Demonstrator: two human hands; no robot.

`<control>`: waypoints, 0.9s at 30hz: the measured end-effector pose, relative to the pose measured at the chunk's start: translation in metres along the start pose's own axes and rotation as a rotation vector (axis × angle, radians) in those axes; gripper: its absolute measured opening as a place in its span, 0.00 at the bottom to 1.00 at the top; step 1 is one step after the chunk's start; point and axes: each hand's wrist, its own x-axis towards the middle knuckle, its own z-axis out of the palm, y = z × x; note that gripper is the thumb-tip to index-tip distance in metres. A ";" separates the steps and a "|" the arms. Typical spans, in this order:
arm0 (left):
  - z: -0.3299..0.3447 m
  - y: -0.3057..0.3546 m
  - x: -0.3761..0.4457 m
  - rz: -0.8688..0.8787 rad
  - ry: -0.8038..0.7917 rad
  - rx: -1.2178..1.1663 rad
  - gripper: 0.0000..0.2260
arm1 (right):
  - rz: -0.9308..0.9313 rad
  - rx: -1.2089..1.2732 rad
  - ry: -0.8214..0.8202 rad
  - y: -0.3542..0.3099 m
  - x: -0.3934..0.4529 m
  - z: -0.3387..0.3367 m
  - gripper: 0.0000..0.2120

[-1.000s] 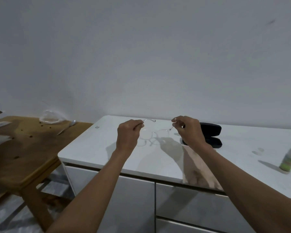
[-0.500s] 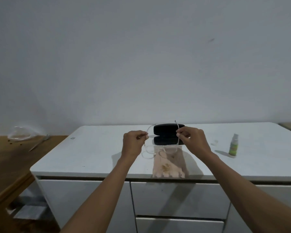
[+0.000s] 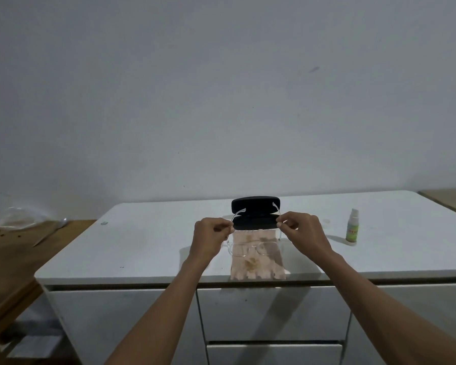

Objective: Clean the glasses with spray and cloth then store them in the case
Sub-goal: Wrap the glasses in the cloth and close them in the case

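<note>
I hold clear-framed glasses (image 3: 250, 248) by their two temples, arms unfolded, lenses hanging low toward me. My left hand (image 3: 211, 238) pinches the left temple and my right hand (image 3: 303, 231) pinches the right one. Under the glasses a pale patterned cloth (image 3: 258, 262) lies flat on the white cabinet top (image 3: 148, 246), reaching its front edge. Just behind the cloth a black glasses case (image 3: 256, 213) stands open. A small spray bottle (image 3: 352, 227) with a green label stands upright to the right, apart from my hands.
A small clear cap (image 3: 326, 221) lies between the case and the bottle. A wooden table (image 3: 19, 256) adjoins the cabinet on the left, with a crumpled plastic bag (image 3: 16, 218) and a knife-like tool (image 3: 50, 230) on it. Drawers front the cabinet below.
The view swung right, centring the cabinet. Both hands kept hold of the glasses, bringing them over the cloth with the lenses lower, in front of the case.
</note>
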 end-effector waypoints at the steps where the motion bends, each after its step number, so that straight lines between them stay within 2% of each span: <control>1: -0.001 0.001 0.000 0.004 -0.006 0.005 0.05 | 0.002 0.000 0.000 0.001 -0.001 0.000 0.04; 8: -0.006 0.004 -0.003 0.059 -0.048 0.041 0.05 | 0.018 0.007 -0.044 -0.002 -0.003 -0.005 0.04; 13: -0.010 0.001 -0.006 0.120 -0.066 0.138 0.13 | 0.059 0.043 -0.146 -0.001 -0.003 -0.020 0.18; 15: -0.013 0.000 -0.007 0.134 -0.064 0.148 0.11 | 0.065 0.025 -0.133 0.004 -0.001 -0.024 0.20; 18: -0.015 -0.001 -0.006 0.176 -0.039 0.131 0.05 | 0.092 -0.008 -0.127 0.015 0.007 -0.023 0.18; 20: -0.013 -0.006 -0.001 0.150 0.028 0.128 0.11 | 0.112 -0.045 -0.140 0.022 0.014 -0.019 0.14; 22: -0.010 -0.014 0.009 0.087 0.067 0.129 0.13 | 0.132 -0.069 -0.171 0.028 0.022 -0.014 0.09; 27: -0.002 -0.026 0.038 0.014 -0.082 0.240 0.02 | 0.142 -0.094 -0.287 0.031 0.040 0.001 0.06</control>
